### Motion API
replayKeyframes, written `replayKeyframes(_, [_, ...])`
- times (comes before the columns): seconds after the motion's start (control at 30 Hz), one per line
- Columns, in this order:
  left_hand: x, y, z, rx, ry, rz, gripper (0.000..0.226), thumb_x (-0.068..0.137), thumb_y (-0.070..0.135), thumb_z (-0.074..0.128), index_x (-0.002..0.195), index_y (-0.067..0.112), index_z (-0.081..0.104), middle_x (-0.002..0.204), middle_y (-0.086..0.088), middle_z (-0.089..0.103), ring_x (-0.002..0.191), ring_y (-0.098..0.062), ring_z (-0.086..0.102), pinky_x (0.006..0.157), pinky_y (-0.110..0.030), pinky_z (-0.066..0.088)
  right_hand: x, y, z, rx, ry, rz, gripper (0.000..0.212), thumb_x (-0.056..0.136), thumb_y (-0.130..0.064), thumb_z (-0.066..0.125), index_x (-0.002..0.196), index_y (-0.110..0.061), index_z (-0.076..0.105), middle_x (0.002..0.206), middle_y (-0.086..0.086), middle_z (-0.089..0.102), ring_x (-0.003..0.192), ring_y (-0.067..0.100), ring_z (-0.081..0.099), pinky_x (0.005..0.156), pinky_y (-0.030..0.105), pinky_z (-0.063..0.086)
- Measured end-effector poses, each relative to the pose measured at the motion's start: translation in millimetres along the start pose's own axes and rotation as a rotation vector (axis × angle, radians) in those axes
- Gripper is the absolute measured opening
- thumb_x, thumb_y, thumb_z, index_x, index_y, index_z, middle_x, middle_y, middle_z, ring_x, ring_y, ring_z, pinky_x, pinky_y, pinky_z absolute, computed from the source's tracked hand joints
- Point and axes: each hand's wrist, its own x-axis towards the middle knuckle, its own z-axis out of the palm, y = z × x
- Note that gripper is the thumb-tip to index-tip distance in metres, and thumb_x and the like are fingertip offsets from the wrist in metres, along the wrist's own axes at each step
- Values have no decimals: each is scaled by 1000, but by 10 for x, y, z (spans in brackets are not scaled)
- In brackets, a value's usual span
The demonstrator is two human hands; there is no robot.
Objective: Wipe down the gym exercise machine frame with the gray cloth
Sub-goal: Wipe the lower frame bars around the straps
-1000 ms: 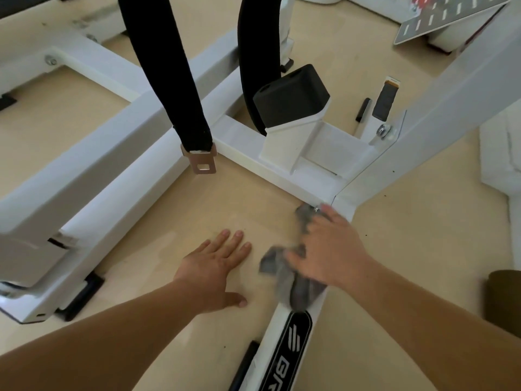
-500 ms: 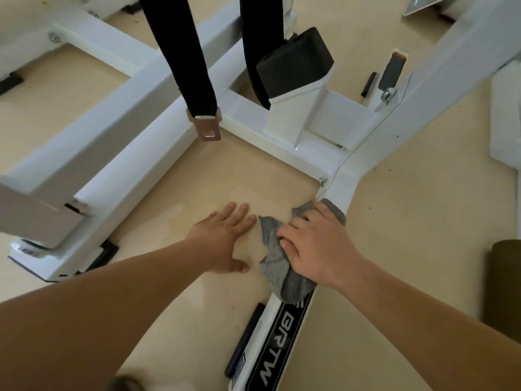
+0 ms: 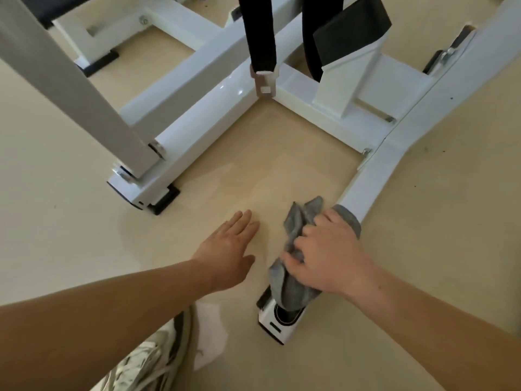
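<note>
The right hand (image 3: pixel 329 255) lies on top of the gray cloth (image 3: pixel 290 289), fingers curled over its bunched folds and clamping it down against the frame (image 3: pixel 369 187) of the machine. The cloth sits on the near stretch of the right-hand floor rail, draped over the top and down the left side. A loose corner sticks up on the far side of the fingers. Just nearer than the cloth, the rail's end (image 3: pixel 282 320) shows bare, with a dark oval mark on it.

The left hand (image 3: pixel 228 249) holds nothing. It rests flat on the floor (image 3: pixel 267 170) just left of the cloth, fingers straight and together, apparently as a prop for the crouch. A pale shoe (image 3: pixel 152 362) shows at the near edge.

As for progress, the wipe looks to be in hand on this one rail, close to its near end. Whether the part of the rail beyond the cloth is already clean cannot be told from its surface. A good deal of frame appears left to do: the cross bar (image 3: pixel 318 117) at the far side, the left rail (image 3: pixel 197 114), and the slanted post (image 3: pixel 73 86) at far left. A black strap with a metal buckle (image 3: pixel 263 86) hangs over the corner where the cross bar meets the left rail.
</note>
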Motion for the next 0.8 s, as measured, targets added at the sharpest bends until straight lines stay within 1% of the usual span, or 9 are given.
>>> replayKeyframes(0.07, [-81,27,54,-28,27,-46,79,104,46,45,163,30,-4,169,8,-18,155,-10,-16,120,-25,-10,-133,-314,143,38,46,-96,72,95,-69,25,84,-21,78,80,2,70,86,29,58,96,51,38])
replayKeyframes(0.17, [-184,51,94,-19,23,-47,75,106,38,41,164,26,-6,169,7,-19,154,-8,-18,117,-23,-12,-339,-646,257,156,84,-311,64,91,-77,39,74,-24,71,66,-5,59,69,21,47,79,43,39])
replayKeyframes(0.27, [-199,82,125,-45,44,-65,75,106,33,41,164,28,-6,169,8,-19,153,-7,-19,118,-24,-12,-265,-274,251,168,230,-242,66,93,-81,36,69,-26,64,68,-7,53,76,20,52,90,44,44])
replayKeyframes(0.37, [-142,148,99,-84,48,-90,74,106,39,41,164,29,-5,170,6,-17,156,-13,-17,125,-30,-6,-226,221,183,126,285,7,55,99,-68,42,90,-23,71,95,-4,63,112,24,58,118,50,29])
replayKeyframes(0.43, [-110,182,88,-81,48,-101,73,107,45,39,164,29,-4,170,6,-15,156,-15,-16,126,-32,-5,-262,232,238,132,232,133,63,100,-68,32,117,-21,70,132,3,62,142,28,41,124,53,17])
replayKeyframes(0.47, [-97,190,77,-78,45,-103,73,107,46,38,164,28,-3,171,5,-14,157,-16,-15,126,-32,-5,-301,128,289,154,215,148,67,100,-68,29,125,-19,67,142,6,58,148,31,34,125,55,15])
replayKeyframes(0.63, [-7,233,9,-174,44,-187,76,105,33,46,165,24,2,172,0,-8,158,-21,-9,126,-34,0,-468,2,453,193,205,-178,61,97,-73,40,132,-28,63,139,2,60,142,31,43,125,57,18])
replayKeyframes(0.7, [55,253,-8,-183,64,-197,76,104,30,47,165,24,3,172,0,-7,158,-21,-9,125,-32,0,-381,320,347,161,198,-18,66,100,-73,29,146,-32,55,158,3,47,154,27,27,127,53,12])
replayKeyframes(0.8, [165,318,-14,-218,77,-183,75,105,32,46,165,25,2,172,2,-9,158,-19,-12,124,-30,-1,-321,464,305,204,215,331,71,103,-64,12,163,-29,22,173,3,2,159,23,-11,128,50,2])
